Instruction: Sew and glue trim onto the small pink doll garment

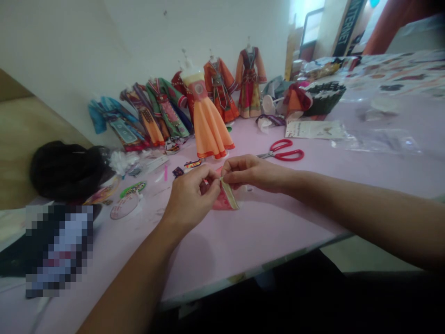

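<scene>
Both my hands meet over the pink tabletop at a small piece of coral-pink fabric [223, 201] with a gold-coloured trim [230, 194] along one edge. My left hand [194, 192] pinches it from the left, thumb and forefinger together. From the right, my right hand [248, 172] pinches the upper end of the trim. Whatever fine detail lies between the fingertips is too small to make out. Just behind my right hand lie scissors with red handles [290, 154]. Beyond my hands stands a doll-sized orange dress [211, 121] on a small form.
Several small costumes [163, 104] stand along the wall. A black bag [67, 169] and plastic wrapping sit at the left, near a round clear disc [124, 208]. A dark green basket [326, 96], a white card [314, 129] and clear plastic bags [382, 141] lie to the right.
</scene>
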Motion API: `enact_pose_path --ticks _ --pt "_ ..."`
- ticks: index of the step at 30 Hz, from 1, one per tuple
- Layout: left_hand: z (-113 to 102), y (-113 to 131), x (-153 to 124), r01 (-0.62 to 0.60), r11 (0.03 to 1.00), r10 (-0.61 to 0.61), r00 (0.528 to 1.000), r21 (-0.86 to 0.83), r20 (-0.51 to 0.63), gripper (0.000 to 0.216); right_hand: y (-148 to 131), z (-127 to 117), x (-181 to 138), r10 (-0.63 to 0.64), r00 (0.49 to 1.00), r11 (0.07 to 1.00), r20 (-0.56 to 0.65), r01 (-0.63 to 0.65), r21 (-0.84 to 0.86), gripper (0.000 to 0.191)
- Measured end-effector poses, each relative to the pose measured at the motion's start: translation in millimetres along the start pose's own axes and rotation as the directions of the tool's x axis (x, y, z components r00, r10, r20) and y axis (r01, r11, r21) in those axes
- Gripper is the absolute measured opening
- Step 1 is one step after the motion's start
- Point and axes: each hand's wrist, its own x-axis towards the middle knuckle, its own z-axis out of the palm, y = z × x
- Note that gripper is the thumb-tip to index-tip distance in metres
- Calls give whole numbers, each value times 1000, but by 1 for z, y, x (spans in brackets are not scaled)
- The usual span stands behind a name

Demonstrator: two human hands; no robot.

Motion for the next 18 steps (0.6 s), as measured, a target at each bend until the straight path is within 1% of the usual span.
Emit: enact_pose_path --ticks 5,8,9,11,13,14,16,18 --pt "-1 -4 0 -1 998 1 1000 -66 -2 13 0 0 1 -9 1000 1000 -1 9 24 10" --pt "-3 -7 1 64 994 -66 997 -91 -26 15 0 1 1 -3 1000 999 10 3 46 10" --pt "-3 -8 1 97 991 -98 995 -96 -12 18 0 1 0 0 1000 999 13 0 49 10" --pt "-3 -11 2 150 981 -143 988 -123 61 25 0 1 0 0 1000 999 3 0 50 10" --pt "-2 -12 2 167 975 -146 979 -148 144 25 0 0 0 -4 1000 999 -7 5 37 9" --pt "-2 -12 3 166 975 -141 976 -147 163 23 0 0 0 -5 1000 1000 -10 5 26 9" --pt "-2 -11 3 164 979 -145 977 -118 156 19 1 0 0 -6 1000 1000 -13 6 6 10" --pt "-2 -9 2 169 982 -158 979 -85 128 17 1 -1 0 -5 1000 1000 -17 5 -10 16"
